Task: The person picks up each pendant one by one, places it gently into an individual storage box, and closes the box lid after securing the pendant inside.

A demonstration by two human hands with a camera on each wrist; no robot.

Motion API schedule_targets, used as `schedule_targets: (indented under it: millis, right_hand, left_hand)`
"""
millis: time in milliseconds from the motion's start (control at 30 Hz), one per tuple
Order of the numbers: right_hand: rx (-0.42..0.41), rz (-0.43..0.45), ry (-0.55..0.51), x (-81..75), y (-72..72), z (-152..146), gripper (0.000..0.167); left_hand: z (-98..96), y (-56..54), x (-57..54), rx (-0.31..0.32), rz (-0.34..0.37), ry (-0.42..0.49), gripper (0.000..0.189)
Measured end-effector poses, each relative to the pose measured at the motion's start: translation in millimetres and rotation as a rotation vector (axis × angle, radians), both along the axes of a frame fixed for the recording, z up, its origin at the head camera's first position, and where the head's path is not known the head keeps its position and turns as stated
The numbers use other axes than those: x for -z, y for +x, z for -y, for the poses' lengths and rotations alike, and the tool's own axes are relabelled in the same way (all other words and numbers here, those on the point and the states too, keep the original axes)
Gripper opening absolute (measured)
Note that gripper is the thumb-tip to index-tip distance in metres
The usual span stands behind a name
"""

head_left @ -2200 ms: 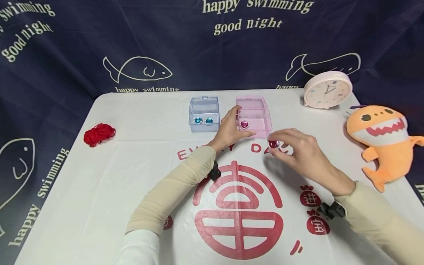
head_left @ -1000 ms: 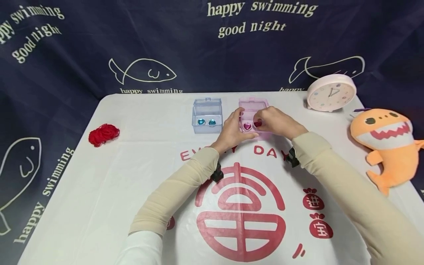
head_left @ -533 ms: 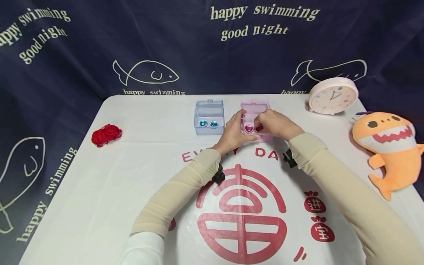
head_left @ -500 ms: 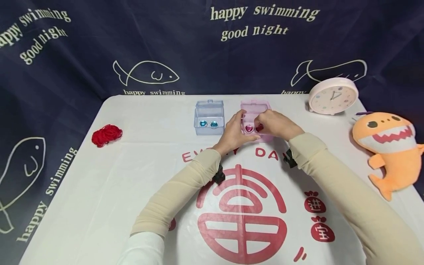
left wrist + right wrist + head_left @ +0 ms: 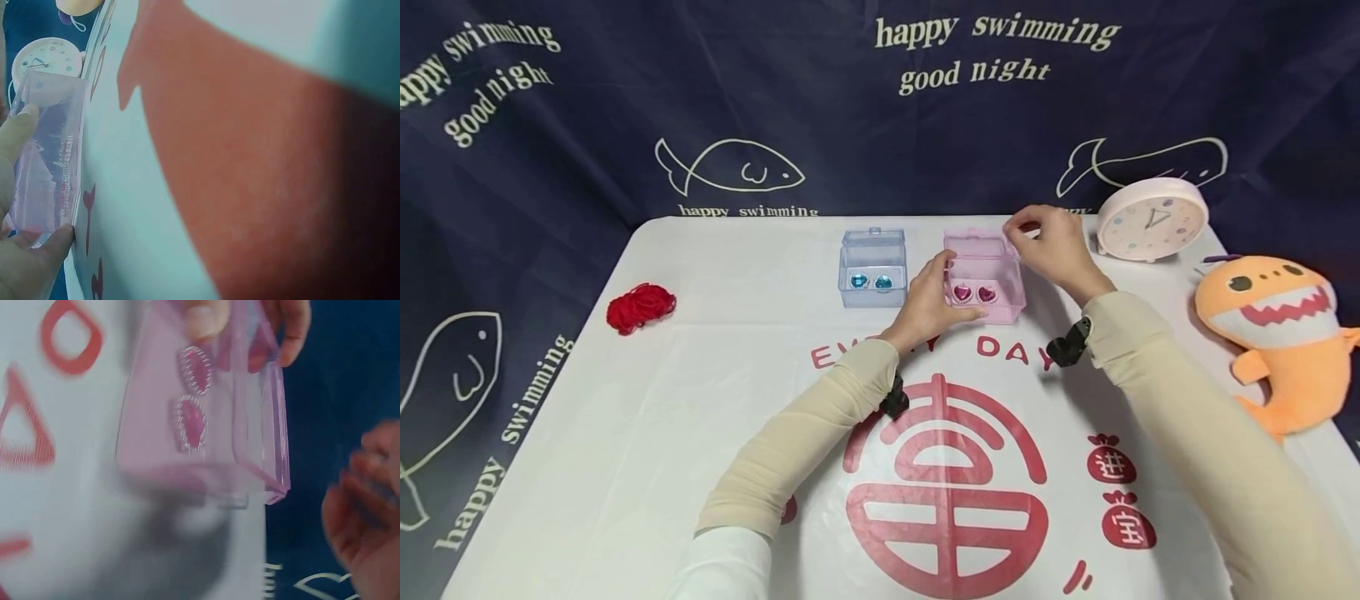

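Observation:
A clear pink box (image 5: 1000, 275) stands open at the table's far middle, with two pink heart gems (image 5: 974, 293) side by side inside; the right wrist view shows the gems (image 5: 192, 419) through its wall. My left hand (image 5: 934, 298) grips the box's left end, thumb on the front wall and fingers behind. In the left wrist view the box (image 5: 53, 150) sits between that thumb and finger. My right hand (image 5: 1047, 242) hovers by the lid's back right corner, fingers loosely curled and holding nothing I can see.
A clear blue box (image 5: 872, 265) with two blue gems stands just left of the pink one. A red string bundle (image 5: 642, 305) lies at the left, a pink clock (image 5: 1152, 218) at the back right and an orange shark plush (image 5: 1273, 333) on the right edge.
My right hand carried a pink gem from the table into the pink box, let it go beside the first, then drew back and right to the lid. The left hand kept its grip.

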State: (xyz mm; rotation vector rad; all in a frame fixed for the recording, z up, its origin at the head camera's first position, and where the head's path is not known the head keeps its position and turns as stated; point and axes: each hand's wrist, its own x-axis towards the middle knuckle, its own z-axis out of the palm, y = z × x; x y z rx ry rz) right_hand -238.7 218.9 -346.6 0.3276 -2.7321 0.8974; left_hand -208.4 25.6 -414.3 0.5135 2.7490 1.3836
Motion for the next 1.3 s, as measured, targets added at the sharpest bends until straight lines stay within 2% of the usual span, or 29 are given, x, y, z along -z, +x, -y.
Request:
schedule_targets:
  millis: [67,167,267,367,500,667,900,1033,1200,1300]
  right_hand:
    - [0.125,0.104,-0.143,6.4,-1.0,0,0.03]
    - [0.228,0.31,-0.409,18.7,-1.6,0,0.043]
    - [0.231,0.481,-0.711,30.0,-2.6,1,0.051]
    - [0.219,0.56,-0.877,33.6,-3.6,1,0.054]
    - [0.215,0.558,-0.937,25.3,-5.5,2,0.053]
    - [0.202,0.549,-0.931,10.8,-4.7,2,0.046]
    - [0.176,0.443,-0.775,9.0,3.0,-2,0.049]
    - [0.066,0.438,-0.872,11.0,9.7,-10,0.04]
    - [-0.136,0.515,-1.014,14.5,20.1,-23,0.022]
    - [-0.247,0.555,-0.99,18.7,26.8,-30,0.018]
  left_hand:
    - [-0.3,0.1,-0.2,-0.003,-0.005,-0.008,0.096]
    - [-1.0,0.3,-0.7,-0.001,-0.004,-0.009,0.096]
    - [-1.6,0.9,-0.6,-0.002,0.003,-0.003,0.097]
    - [-2.6,1.7,0.7,-0.009,0.004,-0.006,0.097]
    - [-3.9,2.3,2.4,-0.02,0.005,0.013,0.098]
    - [-3.6,1.9,2.7,-0.029,0.033,0.041,0.097]
    - [-2.1,0.6,2.4,-0.031,0.034,0.029,0.097]
    - [-2.6,0.6,2.4,-0.034,0.043,0.032,0.097]
    - [-2.7,1.1,2.3,-0.024,0.063,0.05,0.1]
    - [-1.9,0.9,1.8,-0.01,0.05,0.052,0.105]
